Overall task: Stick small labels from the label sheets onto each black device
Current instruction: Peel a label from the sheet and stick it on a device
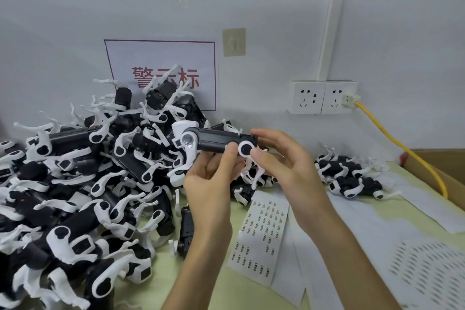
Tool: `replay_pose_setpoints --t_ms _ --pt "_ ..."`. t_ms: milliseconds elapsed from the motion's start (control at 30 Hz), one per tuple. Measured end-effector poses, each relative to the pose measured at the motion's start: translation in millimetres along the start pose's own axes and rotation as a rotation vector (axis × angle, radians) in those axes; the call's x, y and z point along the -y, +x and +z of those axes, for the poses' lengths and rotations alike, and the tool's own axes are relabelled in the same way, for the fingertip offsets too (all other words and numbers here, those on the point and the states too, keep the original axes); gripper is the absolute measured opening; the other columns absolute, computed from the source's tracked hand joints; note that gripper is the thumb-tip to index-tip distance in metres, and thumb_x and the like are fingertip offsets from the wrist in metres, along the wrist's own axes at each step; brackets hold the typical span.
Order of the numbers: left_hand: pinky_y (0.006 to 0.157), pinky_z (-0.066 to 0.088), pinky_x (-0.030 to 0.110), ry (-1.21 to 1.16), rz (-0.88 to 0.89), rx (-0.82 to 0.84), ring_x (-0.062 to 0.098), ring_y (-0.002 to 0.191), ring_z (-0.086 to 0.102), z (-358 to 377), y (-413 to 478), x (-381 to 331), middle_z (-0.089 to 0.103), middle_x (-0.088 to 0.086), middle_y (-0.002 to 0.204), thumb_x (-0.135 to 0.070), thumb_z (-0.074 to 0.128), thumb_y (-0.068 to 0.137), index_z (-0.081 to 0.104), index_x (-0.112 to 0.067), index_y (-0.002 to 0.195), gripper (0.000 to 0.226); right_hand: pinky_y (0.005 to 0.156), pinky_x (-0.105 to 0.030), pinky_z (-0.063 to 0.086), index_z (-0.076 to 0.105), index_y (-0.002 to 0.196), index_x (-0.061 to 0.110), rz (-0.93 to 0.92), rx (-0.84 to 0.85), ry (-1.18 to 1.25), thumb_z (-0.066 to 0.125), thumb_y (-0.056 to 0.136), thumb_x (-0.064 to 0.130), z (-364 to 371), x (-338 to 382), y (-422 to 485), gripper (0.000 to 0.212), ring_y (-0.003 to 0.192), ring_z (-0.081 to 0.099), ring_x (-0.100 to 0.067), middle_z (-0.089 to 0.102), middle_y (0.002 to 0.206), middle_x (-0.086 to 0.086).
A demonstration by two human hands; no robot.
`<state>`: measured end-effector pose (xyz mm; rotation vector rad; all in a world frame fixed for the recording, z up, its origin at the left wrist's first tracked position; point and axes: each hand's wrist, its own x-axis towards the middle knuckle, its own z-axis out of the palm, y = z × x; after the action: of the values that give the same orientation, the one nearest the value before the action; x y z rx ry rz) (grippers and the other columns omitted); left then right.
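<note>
I hold one black device (216, 142) with white limbs level in front of me, above the table. My left hand (214, 181) grips it from below, thumb up against its body. My right hand (279, 156) pinches its right end, thumb on the white round cap (245, 149). A label sheet (261, 231) with rows of small printed labels lies on the table under my hands. A large heap of black devices (83, 178) fills the left side. A small group of devices (349, 176) lies at the right.
More white backing sheets (372, 216) and a perforated sheet (427, 267) cover the right of the table. A cardboard box (442, 163) stands at the far right. A yellow cable (392, 141) runs from the wall sockets (324, 97). A red-framed sign (161, 58) hangs behind the heap.
</note>
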<state>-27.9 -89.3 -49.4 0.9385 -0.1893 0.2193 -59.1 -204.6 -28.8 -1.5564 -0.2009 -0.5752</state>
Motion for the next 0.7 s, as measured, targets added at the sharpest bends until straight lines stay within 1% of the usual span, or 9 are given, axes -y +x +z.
replay_pose_setpoints --t_ms 100,200,300,367,400,500,567,633,700 --pt "0.079 0.059 0.021 0.043 -0.044 0.038 0.024 0.095 0.077 -3.0 3.1 -0.7 0.079 0.013 0.091 -0.013 0.074 0.092 0.074 -0.002 0.100 0.014 0.078 -0.015 0.052 0.069 0.115 0.032 0.054 0.034 -0.003 0.077 0.082 0.031 -3.5 -2.8 0.9 0.033 0.096 0.071 -0.004 0.072 0.111 0.011" --pt "0.087 0.060 0.026 0.120 -0.158 0.171 0.024 0.101 0.076 -8.9 7.2 0.7 0.079 0.012 0.101 -0.015 0.069 0.097 0.072 -0.003 0.109 0.017 0.071 -0.017 0.054 0.069 0.115 0.027 0.162 0.060 -0.001 0.078 0.087 0.027 -10.4 -8.6 3.2 0.030 0.091 0.073 -0.007 0.075 0.102 0.010" --pt "0.091 0.059 0.025 0.054 -0.428 0.308 0.021 0.113 0.072 -16.9 14.1 -1.1 0.076 0.011 0.119 -0.008 0.059 0.101 0.068 -0.003 0.124 0.025 0.067 -0.028 0.058 0.074 0.113 0.016 0.358 0.010 0.051 0.077 0.081 0.041 -22.7 -20.1 9.5 0.040 0.084 0.073 -0.021 0.074 0.104 -0.007" --pt "0.097 0.058 0.029 -0.099 -0.623 0.363 0.023 0.118 0.070 -21.0 17.0 -1.6 0.071 0.016 0.128 -0.001 0.058 0.095 0.065 0.001 0.128 0.034 0.073 -0.036 0.060 0.076 0.109 0.012 0.504 -0.023 0.193 0.077 0.081 0.040 -32.9 -28.5 11.1 0.040 0.079 0.070 -0.027 0.072 0.100 -0.016" --pt "0.100 0.057 0.034 -0.140 -0.673 0.390 0.025 0.119 0.070 -22.3 18.2 -0.6 0.070 0.018 0.130 -0.001 0.059 0.091 0.064 0.002 0.128 0.038 0.076 -0.038 0.060 0.077 0.107 0.012 0.561 -0.042 0.261 0.078 0.079 0.040 -37.9 -32.2 11.8 0.039 0.078 0.069 -0.027 0.072 0.097 -0.017" --pt "0.104 0.054 0.038 -0.095 -0.657 0.490 0.029 0.123 0.067 -24.7 21.3 -0.3 0.068 0.016 0.134 -0.007 0.057 0.091 0.061 -0.002 0.134 0.043 0.065 -0.031 0.061 0.070 0.112 0.012 0.599 -0.173 0.428 0.074 0.083 0.039 -58.4 -41.3 15.1 0.041 0.074 0.072 -0.024 0.075 0.091 -0.015" --pt "0.101 0.056 0.035 -0.026 -0.603 0.568 0.026 0.126 0.066 -29.3 24.9 -4.4 0.068 0.011 0.136 -0.016 0.057 0.095 0.060 -0.008 0.137 0.043 0.064 -0.030 0.062 0.065 0.116 0.009 0.565 -0.284 0.585 0.073 0.085 0.039 -79.2 -46.0 17.6 0.044 0.078 0.073 -0.026 0.075 0.094 -0.017" --pt "0.098 0.057 0.035 0.200 -0.487 0.592 0.017 0.124 0.066 -38.0 31.2 -9.8 0.071 -0.001 0.132 -0.027 0.061 0.095 0.065 -0.019 0.134 0.040 0.074 -0.030 0.063 0.064 0.115 0.008 0.517 -0.393 0.690 0.074 0.085 0.040 -103.0 -42.5 17.7 0.045 0.082 0.074 -0.027 0.074 0.098 -0.018" --pt "0.096 0.055 0.034 0.587 -0.316 0.486 0.007 0.117 0.068 -49.6 39.3 -14.1 0.074 -0.014 0.122 -0.031 0.064 0.098 0.072 -0.032 0.123 0.026 0.073 -0.028 0.061 0.063 0.111 0.008 0.436 -0.537 0.742 0.073 0.086 0.042 -138.3 -36.2 16.7 0.043 0.087 0.076 -0.027 0.071 0.104 -0.017"
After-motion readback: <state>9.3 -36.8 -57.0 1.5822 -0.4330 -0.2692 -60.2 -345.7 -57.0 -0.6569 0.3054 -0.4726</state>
